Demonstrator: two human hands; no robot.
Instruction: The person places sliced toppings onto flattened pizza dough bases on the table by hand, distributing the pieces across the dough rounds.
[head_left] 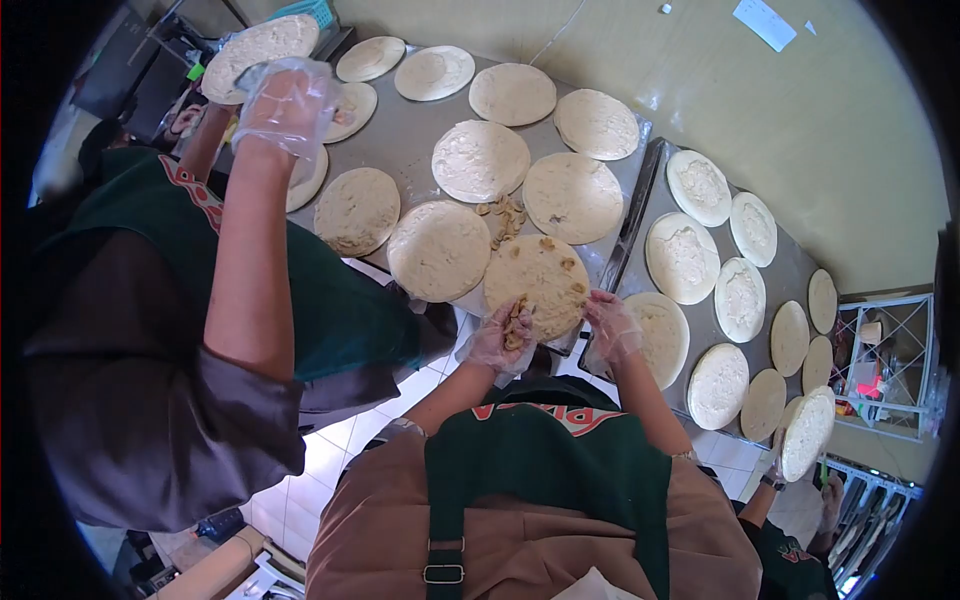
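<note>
Mushroom slices [515, 327] are being gripped in the left hand [494, 343]; pizza base [540, 278] is being touched by the right hand [613, 326], finger closure unclear.

pale paper [765, 24] on beige wall [850, 130] | teal basket [308, 13], upper left | wire rack [885, 300], right | white tiled floor [325, 462]

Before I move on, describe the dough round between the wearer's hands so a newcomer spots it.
Find the near edge of the left metal table. The dough round lies between the left hand, cupping brown slices, and the right hand. Scattered slices on top set it apart from plainer neighbours.
</note>
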